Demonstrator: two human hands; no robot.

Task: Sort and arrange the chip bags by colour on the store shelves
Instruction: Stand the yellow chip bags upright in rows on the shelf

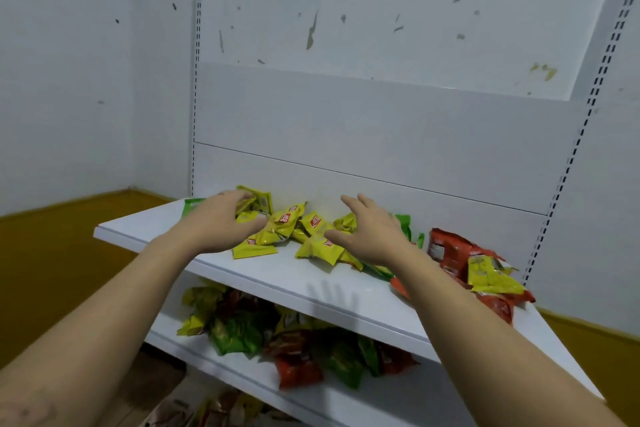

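Several yellow chip bags [282,229] lie heaped in the middle of the upper white shelf [311,284]. My left hand [221,222] curls its fingers over the left side of that heap, touching a yellow bag [254,199] at the back. My right hand [367,232] hovers with spread, straight fingers over the heap's right side and holds nothing. Green bags [403,222] peek out behind my right hand. Red bags [453,250] lie at the shelf's right end with one yellow bag [488,274] on top. A green bag [192,206] lies at the far left.
The lower shelf [242,367] carries a mixed pile of yellow, green and red bags [294,343]. More bags lie below it near the floor [221,409]. The white back panel [381,135] rises behind the shelves. A yellow-brown floor [52,253] spreads left.
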